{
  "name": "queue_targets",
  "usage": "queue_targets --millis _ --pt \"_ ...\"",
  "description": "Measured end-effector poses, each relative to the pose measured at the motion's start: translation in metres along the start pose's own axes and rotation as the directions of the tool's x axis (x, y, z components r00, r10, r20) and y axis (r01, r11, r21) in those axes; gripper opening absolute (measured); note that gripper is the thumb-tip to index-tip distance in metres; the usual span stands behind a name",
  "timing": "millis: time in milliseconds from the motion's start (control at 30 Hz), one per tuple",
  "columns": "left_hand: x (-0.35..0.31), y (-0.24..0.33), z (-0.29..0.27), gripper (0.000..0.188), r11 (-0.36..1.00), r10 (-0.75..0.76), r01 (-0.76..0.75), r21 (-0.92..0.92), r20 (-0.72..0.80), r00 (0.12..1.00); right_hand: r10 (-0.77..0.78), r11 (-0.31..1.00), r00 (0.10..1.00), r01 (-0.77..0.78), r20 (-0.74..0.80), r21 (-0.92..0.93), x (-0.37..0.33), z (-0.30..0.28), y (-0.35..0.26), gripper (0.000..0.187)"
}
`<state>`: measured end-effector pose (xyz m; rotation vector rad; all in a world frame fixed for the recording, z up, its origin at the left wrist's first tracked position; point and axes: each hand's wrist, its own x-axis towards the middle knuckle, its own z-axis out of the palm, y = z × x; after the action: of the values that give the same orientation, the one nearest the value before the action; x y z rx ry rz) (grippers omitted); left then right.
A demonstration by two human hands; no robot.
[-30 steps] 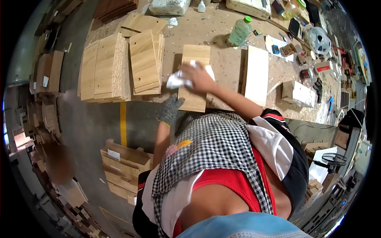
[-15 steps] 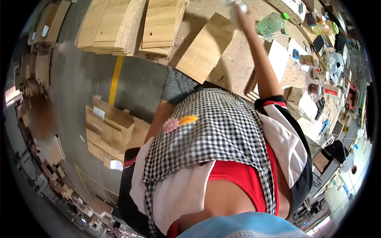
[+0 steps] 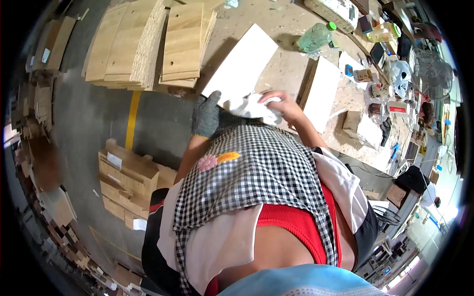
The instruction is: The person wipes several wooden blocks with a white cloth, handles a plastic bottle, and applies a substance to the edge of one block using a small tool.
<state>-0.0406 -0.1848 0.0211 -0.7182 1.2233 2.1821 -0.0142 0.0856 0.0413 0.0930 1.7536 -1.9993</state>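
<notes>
A board [image 3: 242, 61] with a white upper face lies aslant on the worktable, its near end close to my apron. My left hand [image 3: 206, 117], in a grey knit glove, grips this board at its near left corner; the thumb shows on top and the other fingers are mostly hidden. In my bare right hand [image 3: 282, 104] is a crumpled white cloth [image 3: 254, 107], pressed against the near end of the board. To the right of it, another white-faced board [image 3: 322, 91] rests on top of some brown boards.
Stacks of wood-grain boards [image 3: 123, 42] stand at the table's far left. A green-capped clear bottle [image 3: 316, 38] sits beyond the boards. Cups, bags and small items clutter the right side. Low on the left, more wooden panels [image 3: 126, 172] stand on the floor.
My right hand has come back toward me with the white cloth, from the far side to the board's near end. The board showed wood grain before and now shows white.
</notes>
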Motion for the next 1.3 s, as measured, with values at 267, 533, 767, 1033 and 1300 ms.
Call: queue_targets --millis 267,533,767,1033,1300 --pt "0.004 0.005 -0.01 0.046 -0.491 0.456 -0.702 0.516 0.839 0.298 0.162 0.407 0.856 0.395 -0.49 0.824 -0.042 -0.085 0.038 0.052" --pt "0.006 -0.019 -0.034 0.038 -0.511 0.492 -0.678 0.528 0.826 0.273 -0.087 0.193 0.889 0.457 -0.449 0.868 -0.016 -0.09 -0.02 0.044" --pt "0.016 -0.042 -0.035 0.052 0.899 -0.127 0.001 0.438 0.258 0.958 -0.19 0.867 0.949 0.042 -0.252 -0.496 0.052 0.053 -0.033 0.04" --pt "0.006 -0.033 -0.017 0.037 0.987 -0.158 0.145 0.071 0.215 0.964 -0.206 0.209 0.932 -0.255 -0.297 -0.944 0.185 -0.086 -0.024 0.034" --pt "-0.004 -0.025 -0.021 0.072 0.758 -0.131 0.351 -0.549 0.399 0.908 -0.327 0.942 0.78 0.313 -0.534 -0.121 0.174 -0.134 -0.046 0.044"
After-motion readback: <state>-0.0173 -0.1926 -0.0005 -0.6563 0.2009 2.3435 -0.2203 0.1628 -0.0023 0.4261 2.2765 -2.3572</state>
